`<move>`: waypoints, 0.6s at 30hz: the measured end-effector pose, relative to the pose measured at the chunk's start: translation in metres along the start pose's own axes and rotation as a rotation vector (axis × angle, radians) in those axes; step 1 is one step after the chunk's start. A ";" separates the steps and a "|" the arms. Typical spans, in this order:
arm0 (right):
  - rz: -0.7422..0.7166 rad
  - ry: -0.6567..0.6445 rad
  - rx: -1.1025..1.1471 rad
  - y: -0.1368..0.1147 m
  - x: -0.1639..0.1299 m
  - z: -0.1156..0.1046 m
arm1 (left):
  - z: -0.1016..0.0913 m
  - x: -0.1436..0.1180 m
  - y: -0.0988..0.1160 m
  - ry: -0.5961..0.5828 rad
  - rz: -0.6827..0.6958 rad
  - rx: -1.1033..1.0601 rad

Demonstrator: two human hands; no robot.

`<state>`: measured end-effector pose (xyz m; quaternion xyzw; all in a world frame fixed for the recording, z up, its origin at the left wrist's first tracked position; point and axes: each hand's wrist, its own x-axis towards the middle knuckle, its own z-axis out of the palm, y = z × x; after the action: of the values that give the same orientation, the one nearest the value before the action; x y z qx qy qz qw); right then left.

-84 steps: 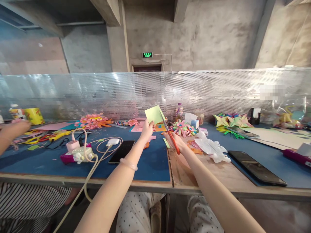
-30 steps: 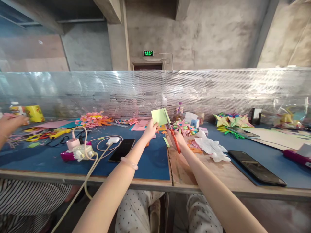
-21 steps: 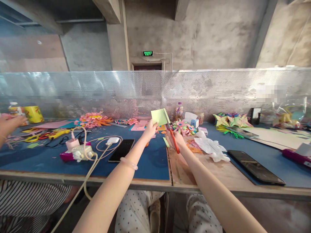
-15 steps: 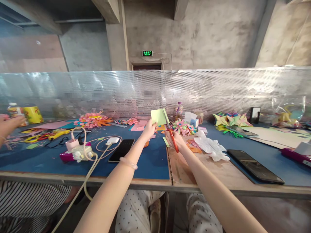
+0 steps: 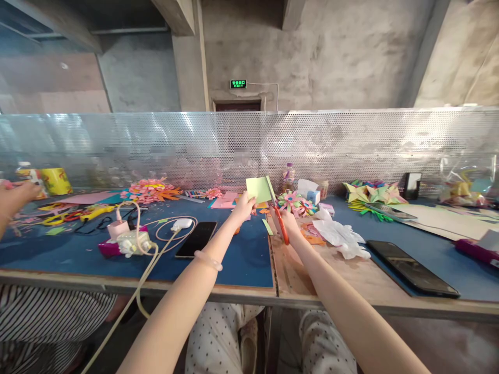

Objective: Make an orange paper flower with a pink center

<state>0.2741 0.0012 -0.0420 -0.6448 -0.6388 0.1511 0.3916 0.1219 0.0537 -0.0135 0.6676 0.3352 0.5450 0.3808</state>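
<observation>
Green paper (image 5: 258,189) is pinched upright above the far table (image 5: 234,259) by the left hand (image 5: 244,208). Just right, the right hand (image 5: 286,222) grips red scissors (image 5: 279,218), blades at the paper's right edge.

Soft, even daylight fills the scene with faint shadows on the bench (image 5: 234,259), mild glare on the perforated screen (image 5: 351,145), blurred patches along it, and wide-angle bending toward the edges.
</observation>
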 end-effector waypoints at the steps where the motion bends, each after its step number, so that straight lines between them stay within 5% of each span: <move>1: 0.000 -0.004 -0.003 0.000 0.000 0.000 | 0.000 0.000 0.000 -0.019 -0.039 0.003; 7: -0.012 -0.045 0.016 0.000 0.000 0.001 | -0.007 0.003 0.001 0.055 -0.098 -0.019; 18: -0.106 -0.108 -0.034 -0.004 -0.008 0.006 | -0.030 0.012 -0.003 0.375 0.099 -0.032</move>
<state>0.2659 -0.0053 -0.0452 -0.6076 -0.6948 0.1537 0.3528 0.0945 0.0696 -0.0075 0.5638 0.3581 0.6833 0.2949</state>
